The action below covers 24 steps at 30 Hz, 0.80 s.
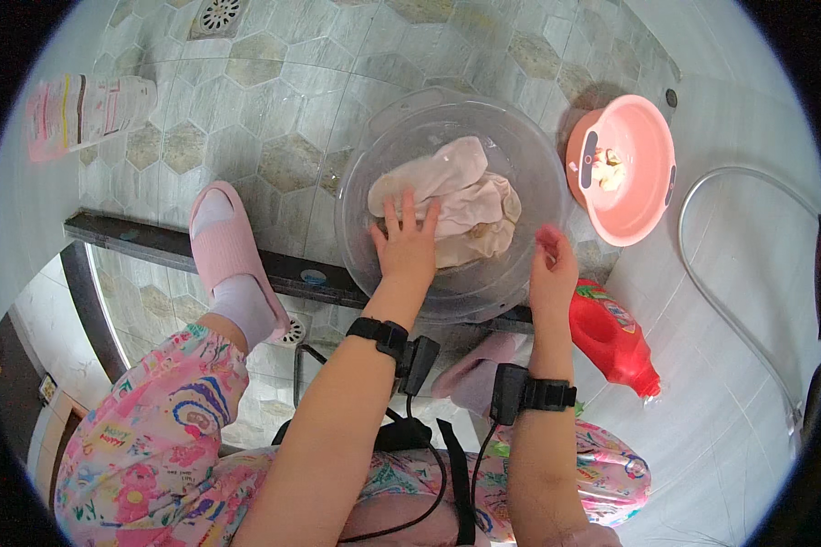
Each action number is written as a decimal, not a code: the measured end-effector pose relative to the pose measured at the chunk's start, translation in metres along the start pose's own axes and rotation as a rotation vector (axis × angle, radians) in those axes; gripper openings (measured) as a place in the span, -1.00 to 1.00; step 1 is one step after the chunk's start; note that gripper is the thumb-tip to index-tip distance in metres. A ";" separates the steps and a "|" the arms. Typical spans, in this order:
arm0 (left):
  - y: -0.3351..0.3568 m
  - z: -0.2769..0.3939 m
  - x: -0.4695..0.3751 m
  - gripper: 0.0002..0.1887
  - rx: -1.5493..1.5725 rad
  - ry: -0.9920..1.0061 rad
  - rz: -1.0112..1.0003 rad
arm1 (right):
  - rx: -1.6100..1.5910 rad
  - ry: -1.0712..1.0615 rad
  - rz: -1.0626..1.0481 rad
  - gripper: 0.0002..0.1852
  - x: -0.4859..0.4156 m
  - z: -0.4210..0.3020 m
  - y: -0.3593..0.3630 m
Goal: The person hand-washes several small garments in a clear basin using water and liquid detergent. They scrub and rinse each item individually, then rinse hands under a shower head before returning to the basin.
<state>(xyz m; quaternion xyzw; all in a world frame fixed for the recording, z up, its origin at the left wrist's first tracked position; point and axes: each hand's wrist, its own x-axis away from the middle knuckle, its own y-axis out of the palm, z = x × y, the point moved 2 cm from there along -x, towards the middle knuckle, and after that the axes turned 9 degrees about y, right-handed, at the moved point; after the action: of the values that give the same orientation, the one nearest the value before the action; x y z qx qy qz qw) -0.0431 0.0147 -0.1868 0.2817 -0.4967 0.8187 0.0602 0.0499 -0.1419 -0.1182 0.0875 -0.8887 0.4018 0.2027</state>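
In front of me stands a clear plastic basin (367,147) with wet pale socks (445,171) piled inside it. My left hand (408,253) lies palm down over the near left side of the pile, fingers spread on the cloth. At the basin's right rim is my right hand (554,273), with its fingers curled inward. Whether that hand touches the rim is not plain, and I make out nothing in its fingers. A red detergent bottle (609,338) with a handle lies just right of the right wrist.
A pink basin (633,212) with small pale pieces in it stands at the right. Farther right, a shower hose (701,263) curves along the wall. A dark raised sill (301,277) crosses the tiled floor under my slippered foot (226,253). A clear printed container (96,113) is at far left.
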 end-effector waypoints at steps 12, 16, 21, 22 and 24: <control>-0.008 -0.003 -0.003 -0.48 0.020 -0.112 0.112 | 0.041 0.018 -0.288 -0.59 0.008 0.025 0.025; -0.004 -0.001 0.001 -0.58 0.127 -0.039 0.057 | -0.019 -0.090 -0.198 -0.60 -0.020 0.017 0.056; -0.002 -0.012 0.009 -0.66 0.160 -0.075 0.185 | 0.006 0.059 -0.185 -0.63 -0.037 0.020 0.092; -0.002 -0.014 0.009 -0.69 0.187 -0.089 0.167 | -0.005 0.168 -0.217 -0.64 -0.038 0.022 0.094; -0.005 -0.016 0.005 -0.75 0.163 -0.108 0.280 | -0.021 0.149 -0.187 -0.65 -0.037 0.021 0.090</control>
<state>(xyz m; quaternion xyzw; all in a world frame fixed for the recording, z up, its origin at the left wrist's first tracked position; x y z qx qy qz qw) -0.0518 0.0302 -0.1854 0.2574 -0.4655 0.8404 -0.1041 0.0490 -0.0985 -0.2074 0.1378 -0.8633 0.3771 0.3059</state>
